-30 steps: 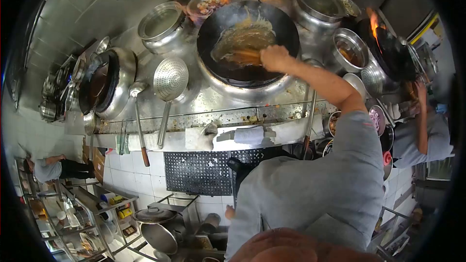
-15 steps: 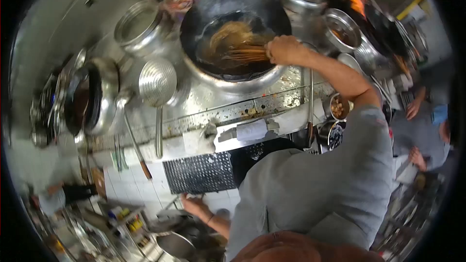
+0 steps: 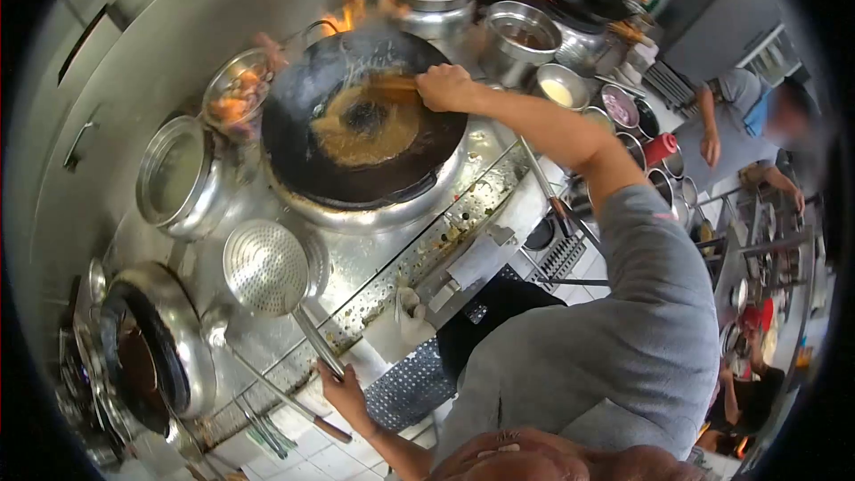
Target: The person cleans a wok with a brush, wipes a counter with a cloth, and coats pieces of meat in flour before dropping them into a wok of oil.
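A large black wok sits on a burner, smoking, with brownish liquid swirling in it. My right hand is closed round a bamboo wok brush, its bristles against the far right inner wall of the wok. My left hand is at the near end of the handle of a perforated skimmer; thumb and fingers lie on either side of the handle. The skimmer's round head rests on the steel stove top. Left of it lies a ladle with a wooden handle end.
Flames rise behind the wok. Around it stand a steel pot, a bowl of reddish food and another pot. A second wok is at lower left. Co-workers, one in a grey shirt, stand at right.
The view has turned, so the stove appears tilted. My left hand has come up from below to the skimmer's handle. The brush has moved to the wok's far right wall.
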The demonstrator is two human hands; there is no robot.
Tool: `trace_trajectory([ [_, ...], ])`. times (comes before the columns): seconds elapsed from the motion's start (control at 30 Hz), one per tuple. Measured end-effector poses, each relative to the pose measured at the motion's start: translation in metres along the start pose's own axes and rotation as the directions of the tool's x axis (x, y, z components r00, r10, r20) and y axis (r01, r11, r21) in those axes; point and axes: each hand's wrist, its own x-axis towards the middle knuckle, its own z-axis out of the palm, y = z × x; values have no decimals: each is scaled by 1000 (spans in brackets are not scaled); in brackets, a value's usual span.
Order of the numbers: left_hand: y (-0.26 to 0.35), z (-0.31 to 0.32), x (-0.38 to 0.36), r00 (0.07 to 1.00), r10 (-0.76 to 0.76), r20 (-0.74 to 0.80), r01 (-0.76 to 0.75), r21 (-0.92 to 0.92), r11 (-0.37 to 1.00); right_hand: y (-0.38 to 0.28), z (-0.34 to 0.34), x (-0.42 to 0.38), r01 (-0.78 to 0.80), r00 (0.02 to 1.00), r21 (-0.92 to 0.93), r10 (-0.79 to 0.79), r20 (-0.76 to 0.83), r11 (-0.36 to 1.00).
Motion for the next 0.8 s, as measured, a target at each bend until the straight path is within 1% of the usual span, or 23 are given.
trace_trajectory([
  [0.03, 28, -2, -10, 990, -104, 96, 123, -213, 969, -4, 16, 10, -53, 993, -11, 52, -102, 999],
  [0.07, 59, -2, -20, 960, -192, 205, 261, -401, 878, -7, 22, 17, -96, 974, -15, 91, -207, 995],
  [0.1, 71, 8, -22, 957, -203, 205, 274, -425, 863, -18, 22, 12, -54, 984, -16, 51, -169, 998],
  [0.17, 85, 15, -34, 947, -247, 205, 315, -447, 837, -21, 4, 2, 57, 997, 79, -53, -53, 995],
  [0.2, 93, 17, -41, 953, -225, 205, 299, -490, 819, -23, 1, -3, 101, 995, 136, -103, 4, 986],
  [0.27, 96, 25, -49, 951, -230, 206, 307, -550, 777, -17, -6, 20, -29, 1000, 129, 29, 5, 991],
  [0.3, 100, 22, -52, 937, -250, 245, 344, -513, 786, -26, -3, 25, -74, 989, 135, 90, -116, 988],
  [0.33, 114, 16, -54, 922, -268, 281, 376, -476, 795, -34, 2, 33, -118, 959, 147, 151, -240, 982],
  [0.37, 121, 12, -55, 905, -283, 317, 404, -438, 803, -47, 22, 37, -105, 960, 193, 151, -238, 975],
  [0.4, 106, 12, -52, 968, -157, 198, 205, -252, 946, -61, 46, 38, -96, 960, 238, 153, -236, 967],
  [0.43, 78, 14, -45, 994, 9, 108, -5, -35, 999, -70, 53, 38, -21, 993, 263, 52, -109, 965],
  [0.47, 65, 15, -36, 979, 195, 53, -202, 202, 958, -81, 63, 38, 53, 998, 330, -39, -48, 942],
  [0.5, 85, 0, -32, 987, 158, 41, -163, 273, 948, -88, 21, 14, 199, 976, 495, -214, -26, 846],
  [0.53, 81, -8, -19, 981, 194, -8, -189, 190, 963, -88, -4, 8, 253, 968, 516, -212, -138, 818],
  [0.6, 126, -20, -6, 987, 154, -54, -158, -70, 985, -96, -31, -2, 341, 927, 546, -180, -328, 765],
  [0.67, 207, -23, -5, 970, 234, 62, -229, -76, 971, -106, -55, -3, 106, 993, 578, -55, -105, 809],
  [0.7, 235, -15, -4, 946, 299, 129, -287, -99, 953, -117, -20, 11, 136, 966, 412, -28, -258, 901],
  [0.73, 247, 1, 2, 860, 490, 140, -492, -22, 870, -129, -9, 9, 112, 971, 465, 2, -238, 878],
  [0.77, 258, 23, 12, 728, 665, 167, -679, 35, 734, -140, 1, 6, 86, 976, 516, 32, -217, 852],
  [0.8, 267, 46, 19, 555, 808, 197, -830, 78, 552, -139, 9, 3, 194, 960, 395, -93, -263, 898],
])
